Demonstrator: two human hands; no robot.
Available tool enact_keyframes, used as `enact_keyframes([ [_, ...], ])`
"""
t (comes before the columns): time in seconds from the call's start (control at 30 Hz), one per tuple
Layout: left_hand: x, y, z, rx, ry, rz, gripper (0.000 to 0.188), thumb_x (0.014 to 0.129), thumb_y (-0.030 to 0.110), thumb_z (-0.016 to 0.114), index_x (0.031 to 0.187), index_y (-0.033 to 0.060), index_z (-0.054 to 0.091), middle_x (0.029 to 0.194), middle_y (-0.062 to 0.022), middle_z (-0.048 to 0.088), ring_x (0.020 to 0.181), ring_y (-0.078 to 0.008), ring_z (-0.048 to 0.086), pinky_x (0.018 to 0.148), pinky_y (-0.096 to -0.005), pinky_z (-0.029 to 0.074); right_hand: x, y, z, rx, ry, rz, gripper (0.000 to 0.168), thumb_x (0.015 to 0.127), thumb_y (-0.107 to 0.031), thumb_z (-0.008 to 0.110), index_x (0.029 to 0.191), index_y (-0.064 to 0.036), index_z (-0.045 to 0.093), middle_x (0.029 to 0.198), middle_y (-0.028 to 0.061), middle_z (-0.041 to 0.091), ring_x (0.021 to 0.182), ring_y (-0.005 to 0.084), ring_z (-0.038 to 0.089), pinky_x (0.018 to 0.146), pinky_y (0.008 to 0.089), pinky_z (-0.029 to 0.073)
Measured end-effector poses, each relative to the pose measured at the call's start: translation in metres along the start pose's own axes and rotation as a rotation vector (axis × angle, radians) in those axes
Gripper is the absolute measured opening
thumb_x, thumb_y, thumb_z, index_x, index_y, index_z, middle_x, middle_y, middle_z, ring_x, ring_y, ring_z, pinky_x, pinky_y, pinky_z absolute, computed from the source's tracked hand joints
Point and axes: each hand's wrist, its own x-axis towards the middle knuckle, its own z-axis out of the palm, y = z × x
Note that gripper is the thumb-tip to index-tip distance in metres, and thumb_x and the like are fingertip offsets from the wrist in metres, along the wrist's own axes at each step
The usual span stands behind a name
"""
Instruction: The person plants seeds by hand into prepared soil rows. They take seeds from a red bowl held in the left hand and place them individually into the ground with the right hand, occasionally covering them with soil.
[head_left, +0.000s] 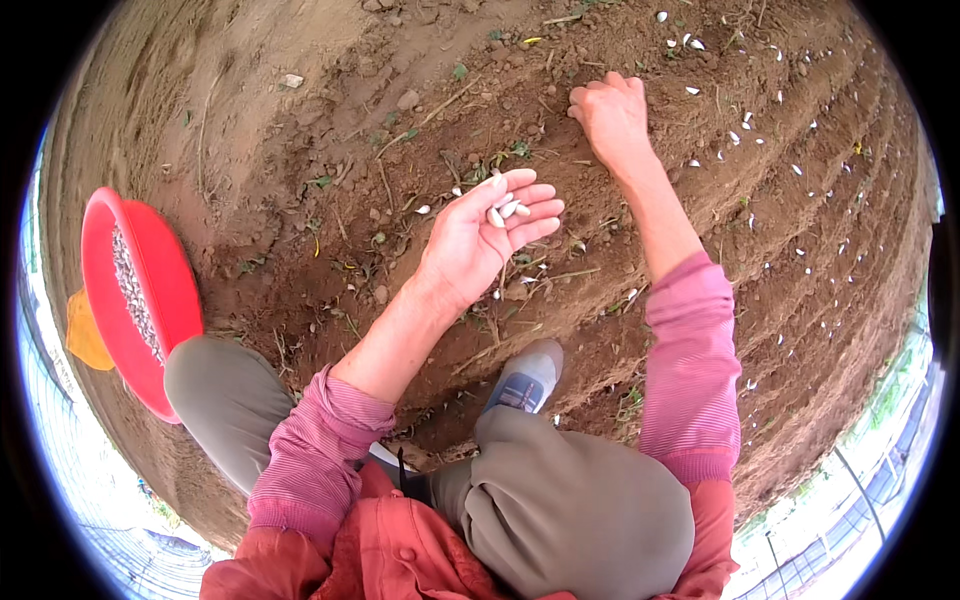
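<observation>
My left hand (480, 236) is turned palm up above the soil, cupping several white garlic cloves (508, 209) near the base of the fingers. Farther out and to the right, my right hand (613, 118) reaches down to the brown soil (525, 97), its fingers curled and the tips hidden against the ground. Whether a clove is between those fingertips cannot be seen. More white cloves (734, 137) lie in loose rows across the soil to the right of that hand. A single clove (423, 210) rests on the ground left of my left hand.
A red plastic basin (169, 262) full of cloves (133, 292) stands tilted in view at the left, beside my knee. Behind it is an orange-yellow object (88, 330). My shoe (529, 375) is planted on the soil. Dry stalks (431, 112) and small weeds (520, 148) litter the ground.
</observation>
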Motion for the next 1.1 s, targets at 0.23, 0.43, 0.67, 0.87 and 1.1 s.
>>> enact_keyframes([
  [0.23, 0.007, 0.002, -0.009, -0.044, 0.027, -0.015, 0.038, 0.101, 0.019, 0.045, 0.127, -0.0077, 0.050, 0.125, -0.0265, 0.058, 0.117, -0.0384, 0.058, 0.103, -0.0489, 0.049, -0.011, 0.064, -0.033, 0.011, 0.152, 0.333, 0.018, 0.084, -0.033, 0.069, 0.089, -0.017, 0.074, 0.084, 0.0063, 0.069, 0.079, 0.0267, 0.064, 0.072, 0.0438, 0.048],
  [0.43, 0.013, -0.009, -0.007, -0.041, 0.015, -0.037, 0.038, 0.102, 0.020, 0.044, 0.127, -0.0084, 0.050, 0.122, -0.0254, 0.060, 0.114, -0.0366, 0.061, 0.101, -0.0483, 0.050, -0.001, 0.071, -0.007, -0.076, -0.132, 0.250, 0.019, 0.084, -0.032, 0.070, 0.088, -0.013, 0.073, 0.087, 0.0087, 0.069, 0.085, 0.0277, 0.066, 0.073, 0.0434, 0.049],
  [0.67, 0.018, 0.007, -0.003, 0.002, 0.029, 0.022, 0.041, 0.103, 0.023, 0.042, 0.127, -0.0095, 0.048, 0.123, -0.0262, 0.058, 0.114, -0.0357, 0.060, 0.102, -0.0479, 0.050, 0.007, 0.035, -0.018, 0.316, -0.093, 0.438, 0.016, 0.086, -0.022, 0.065, 0.093, -0.008, 0.066, 0.082, 0.0130, 0.067, 0.086, 0.0318, 0.065, 0.074, 0.0450, 0.048],
  [0.87, 0.025, 0.006, 0.007, 0.008, 0.042, 0.003, 0.041, 0.103, 0.024, 0.042, 0.127, -0.0095, 0.048, 0.125, -0.0270, 0.057, 0.116, -0.0371, 0.059, 0.102, -0.0486, 0.049, 0.015, 0.033, 0.009, -0.191, -0.148, 0.128, 0.010, 0.082, -0.014, 0.061, 0.082, -0.010, 0.070, 0.080, 0.0118, 0.070, 0.084, 0.0285, 0.067, 0.074, 0.0452, 0.047],
  [1.1, 0.028, 0.012, 0.016, -0.016, 0.110, 0.006, 0.040, 0.103, 0.023, 0.041, 0.125, -0.0088, 0.050, 0.124, -0.0249, 0.058, 0.116, -0.0358, 0.059, 0.102, -0.0479, 0.050, -0.007, -0.012, -0.035, 0.296, 0.015, 0.028, 0.009, 0.081, -0.020, 0.066, 0.082, -0.012, 0.069, 0.074, 0.0047, 0.066, 0.076, 0.0246, 0.063, 0.070, 0.0387, 0.047],
])
